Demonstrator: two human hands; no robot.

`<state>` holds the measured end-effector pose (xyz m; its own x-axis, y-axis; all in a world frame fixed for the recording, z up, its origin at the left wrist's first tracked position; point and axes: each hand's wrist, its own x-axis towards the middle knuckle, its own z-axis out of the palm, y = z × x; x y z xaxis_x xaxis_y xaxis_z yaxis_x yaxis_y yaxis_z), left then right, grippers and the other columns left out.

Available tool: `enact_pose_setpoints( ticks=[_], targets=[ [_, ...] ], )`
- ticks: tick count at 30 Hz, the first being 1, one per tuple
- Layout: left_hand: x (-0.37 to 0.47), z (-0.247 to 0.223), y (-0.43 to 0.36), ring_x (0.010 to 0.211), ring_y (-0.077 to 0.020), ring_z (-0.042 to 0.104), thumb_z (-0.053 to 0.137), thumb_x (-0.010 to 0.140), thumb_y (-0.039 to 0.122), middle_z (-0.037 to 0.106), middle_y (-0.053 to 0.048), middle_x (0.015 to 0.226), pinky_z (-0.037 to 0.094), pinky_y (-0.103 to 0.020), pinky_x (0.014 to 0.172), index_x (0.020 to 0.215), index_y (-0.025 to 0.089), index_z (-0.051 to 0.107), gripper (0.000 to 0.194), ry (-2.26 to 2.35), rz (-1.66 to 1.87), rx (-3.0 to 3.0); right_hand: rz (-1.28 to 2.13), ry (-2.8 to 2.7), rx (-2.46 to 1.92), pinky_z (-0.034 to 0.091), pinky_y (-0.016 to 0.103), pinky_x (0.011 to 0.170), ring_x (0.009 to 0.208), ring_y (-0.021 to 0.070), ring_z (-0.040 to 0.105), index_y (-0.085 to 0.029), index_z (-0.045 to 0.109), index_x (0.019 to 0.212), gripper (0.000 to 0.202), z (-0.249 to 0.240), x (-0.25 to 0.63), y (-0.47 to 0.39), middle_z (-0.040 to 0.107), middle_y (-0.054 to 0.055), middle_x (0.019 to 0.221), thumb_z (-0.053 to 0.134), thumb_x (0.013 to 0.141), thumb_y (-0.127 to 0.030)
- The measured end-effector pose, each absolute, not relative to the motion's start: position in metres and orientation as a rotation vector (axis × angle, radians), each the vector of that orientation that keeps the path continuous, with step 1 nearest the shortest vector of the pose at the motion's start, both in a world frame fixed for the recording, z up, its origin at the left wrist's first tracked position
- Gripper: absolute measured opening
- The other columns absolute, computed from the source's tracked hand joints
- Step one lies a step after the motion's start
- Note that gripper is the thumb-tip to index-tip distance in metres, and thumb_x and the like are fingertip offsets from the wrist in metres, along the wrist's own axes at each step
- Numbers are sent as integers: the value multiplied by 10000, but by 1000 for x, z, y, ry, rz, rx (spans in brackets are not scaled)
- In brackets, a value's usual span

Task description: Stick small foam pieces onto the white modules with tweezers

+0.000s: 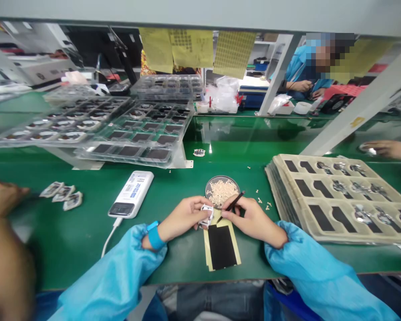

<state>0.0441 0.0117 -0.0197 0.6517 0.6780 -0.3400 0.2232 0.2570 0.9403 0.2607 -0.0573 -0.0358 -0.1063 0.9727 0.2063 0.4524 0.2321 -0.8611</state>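
Note:
My left hand [187, 214], with a blue band at the wrist, grips a small white plastic frame [206, 216] by its edge. Black tweezers [232, 205] are held in my right hand [249, 218], pointing down and left towards the top of a black sheet. That black sheet [223, 246] lies on yellowish backing paper [238, 254] below both hands. Just beyond my fingers stands a round dish [208, 183] full of small beige pieces. Whether the tweezer tips pinch anything is too small to tell.
A white power bank [132, 195] with a cable and several white frames [63, 193] lie to the left. Stacked trays [270, 178] with black strips and metal parts stand right. Clear trays [133, 133] sit on a raised rack. Other people's hands [5, 196] show at both sides.

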Motion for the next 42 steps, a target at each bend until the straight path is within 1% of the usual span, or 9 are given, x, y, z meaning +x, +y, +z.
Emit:
enact_pose_setpoints(
  ticks=[7, 12, 17, 23, 25, 29, 33, 37, 42],
  targets=[
    [47, -32, 8, 621, -141, 665, 619, 839, 283, 679, -51, 835, 449, -177, 441, 1059, 141, 574, 265, 857, 388, 1352, 829, -1726, -1393, 435, 260, 575, 629, 121, 528, -203, 693, 959, 179, -33, 262, -59, 691, 22, 841, 685, 877, -362],
    [45, -32, 7, 657, -141, 657, 632, 792, 214, 657, -32, 820, 474, -187, 480, 1042, 156, 562, 265, 857, 401, 1328, 902, -1587, -1306, 501, 296, 657, 739, 164, 618, -186, 664, 891, 160, -25, 262, -61, 689, 50, 844, 687, 882, -344],
    [41, -24, 9, 755, -157, 673, 672, 723, 119, 662, -29, 849, 535, -247, 646, 1017, 169, 532, 329, 761, 565, 1293, 866, -1476, -1202, 546, 352, 751, 803, 193, 657, -202, 643, 913, 101, -23, 265, -62, 697, 71, 890, 684, 890, -291],
    [40, -19, 11, 871, -160, 657, 635, 862, 262, 699, -69, 988, 521, -266, 786, 990, 160, 701, 177, 803, 527, 1546, 799, -1421, -1094, 548, 382, 777, 854, 206, 665, -209, 626, 947, 64, -21, 265, -63, 692, 75, 898, 666, 898, -208],
    [41, -21, 9, 827, -154, 659, 654, 841, 250, 686, -62, 933, 528, -254, 737, 962, 142, 679, 164, 815, 521, 1481, 771, -1399, -1035, 545, 387, 772, 857, 208, 667, -211, 614, 950, 73, -18, 264, -64, 688, 69, 882, 655, 900, -178],
    [44, -24, 6, 682, -143, 658, 714, 775, 250, 653, -54, 865, 540, -245, 592, 1100, 124, 607, 364, 802, 475, 1244, 731, -1417, -978, 546, 399, 775, 871, 215, 669, -209, 605, 959, 92, -14, 262, -65, 686, 68, 872, 638, 900, -145],
    [46, -25, 4, 675, -158, 672, 701, 790, 305, 658, -58, 787, 555, -239, 562, 981, 112, 614, 285, 836, 453, 1224, 686, -1466, -941, 542, 406, 764, 853, 213, 667, -213, 613, 971, 138, -15, 260, -66, 688, 68, 872, 621, 894, -99],
    [49, -26, 2, 572, -147, 657, 710, 780, 349, 677, -52, 819, 415, -159, 364, 958, 142, 567, 308, 929, 437, 1269, 595, -1533, -914, 528, 424, 776, 842, 215, 665, -214, 627, 980, 217, -16, 258, -66, 692, 65, 878, 625, 860, -33],
    [50, -25, 0, 527, -112, 639, 681, 811, 327, 688, -52, 802, 382, -131, 357, 1016, 123, 601, 301, 924, 450, 1269, 477, -1627, -880, 521, 420, 754, 844, 223, 668, -197, 644, 1002, 311, -18, 258, -65, 701, 66, 890, 648, 793, 33]
  ],
)
